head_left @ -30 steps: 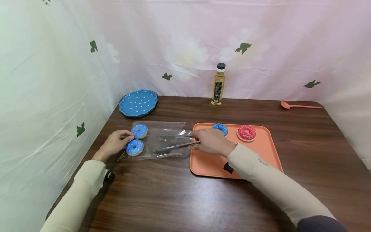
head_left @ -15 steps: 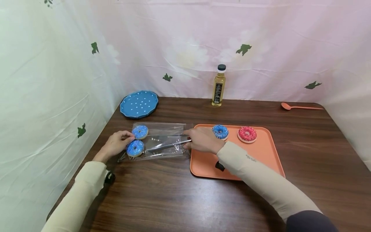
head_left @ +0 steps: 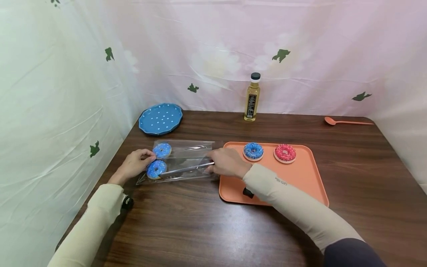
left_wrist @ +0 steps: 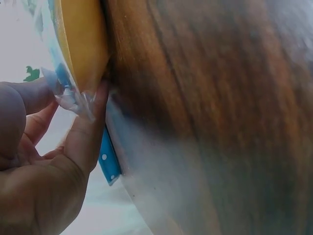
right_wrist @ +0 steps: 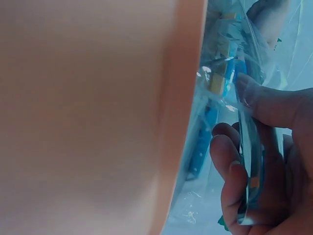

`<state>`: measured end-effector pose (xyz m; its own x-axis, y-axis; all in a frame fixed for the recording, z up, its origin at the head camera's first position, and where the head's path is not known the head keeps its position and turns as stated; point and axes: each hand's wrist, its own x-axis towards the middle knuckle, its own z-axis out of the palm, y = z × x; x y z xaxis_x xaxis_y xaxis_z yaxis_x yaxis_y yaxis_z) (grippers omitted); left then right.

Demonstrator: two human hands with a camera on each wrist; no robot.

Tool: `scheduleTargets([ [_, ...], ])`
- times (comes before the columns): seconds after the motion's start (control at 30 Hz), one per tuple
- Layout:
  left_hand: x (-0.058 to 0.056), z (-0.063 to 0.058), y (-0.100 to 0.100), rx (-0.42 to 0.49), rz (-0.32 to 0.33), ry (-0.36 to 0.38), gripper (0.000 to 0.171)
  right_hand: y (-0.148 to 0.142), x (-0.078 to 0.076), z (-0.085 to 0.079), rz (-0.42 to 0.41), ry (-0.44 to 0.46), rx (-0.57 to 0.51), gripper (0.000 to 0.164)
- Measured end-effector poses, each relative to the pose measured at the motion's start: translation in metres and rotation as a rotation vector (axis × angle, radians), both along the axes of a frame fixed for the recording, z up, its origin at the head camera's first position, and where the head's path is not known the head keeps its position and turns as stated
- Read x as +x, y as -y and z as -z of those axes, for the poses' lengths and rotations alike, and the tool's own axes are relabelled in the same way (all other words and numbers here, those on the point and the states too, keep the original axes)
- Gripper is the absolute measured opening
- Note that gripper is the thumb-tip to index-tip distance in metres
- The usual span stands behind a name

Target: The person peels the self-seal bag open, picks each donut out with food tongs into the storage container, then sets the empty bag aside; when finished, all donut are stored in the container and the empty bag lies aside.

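Note:
A clear plastic bag (head_left: 190, 150) lies flat on the table, with two light blue doughnuts in its left end, the upper doughnut (head_left: 162, 150) and the lower doughnut (head_left: 157, 167). My left hand (head_left: 134, 164) pinches the bag's film between thumb and finger at that end, beside the doughnuts. In the left wrist view the film (left_wrist: 73, 98) bunches between the fingertips. My right hand (head_left: 229, 162) grips metal tongs (head_left: 186, 170) over the bag's right end. Their long arms reach left through the bag, tips right at the lower doughnut's edge. The tongs' bent end (right_wrist: 247, 215) shows within the curled fingers.
An orange tray (head_left: 283, 185) stands to the right, bearing a blue sprinkled doughnut (head_left: 248, 155) and a red one (head_left: 279, 157). Behind are a blue dotted plate (head_left: 160, 128), a bottle of yellow liquid (head_left: 251, 105) and an orange spoon (head_left: 350, 122). Curtains close off the back and sides.
My right hand has moved left with the tongs, which now reach farther into the bag, to the lower doughnut. The tray's blue doughnut is now uncovered. My left hand stays in place.

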<state>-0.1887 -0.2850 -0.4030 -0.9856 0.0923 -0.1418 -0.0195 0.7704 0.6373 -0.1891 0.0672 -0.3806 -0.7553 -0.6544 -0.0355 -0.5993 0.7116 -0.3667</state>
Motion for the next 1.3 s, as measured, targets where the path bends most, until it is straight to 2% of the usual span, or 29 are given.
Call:
scheduleTargets([
  [0.2, 0.0, 0.001, -0.001, 0.004, -0.008, 0.019, 0.028, -0.001, 0.002, 0.002, -0.002, -0.008, -0.018, 0.033],
  [0.4, -0.001, -0.001, 0.0, 0.023, -0.013, 0.031, 0.027, -0.01, 0.001, 0.0, -0.002, -0.014, -0.016, 0.052],
  [0.5, -0.001, -0.001, 0.0, 0.024, -0.011, 0.025, 0.026, -0.01, 0.001, -0.001, 0.001, -0.02, -0.018, 0.055],
  [0.57, 0.0, -0.001, -0.001, 0.02, -0.011, 0.022, 0.026, -0.008, 0.001, 0.0, 0.004, -0.023, -0.017, 0.05],
  [0.73, 0.001, 0.003, -0.002, 0.022, -0.01, 0.041, 0.027, -0.003, 0.003, 0.004, -0.012, -0.03, -0.045, 0.024],
  [0.8, 0.001, 0.004, -0.003, 0.029, -0.008, 0.049, 0.028, -0.004, 0.004, 0.005, -0.017, -0.037, -0.054, 0.024],
  [0.93, 0.001, 0.002, -0.003, 0.037, -0.003, 0.042, 0.027, -0.013, 0.006, 0.003, -0.006, -0.018, -0.07, 0.038],
  [1.03, 0.001, 0.0, -0.002, 0.037, 0.0, 0.026, 0.027, -0.02, 0.006, 0.001, 0.016, -0.037, -0.061, 0.047],
  [1.17, 0.0, -0.002, -0.001, 0.036, 0.002, 0.013, 0.027, -0.021, 0.005, 0.0, 0.027, -0.084, -0.021, 0.049],
  [1.3, 0.001, 0.0, -0.001, 0.034, 0.01, 0.011, 0.025, -0.013, 0.003, 0.002, 0.0, -0.027, -0.019, 0.047],
])
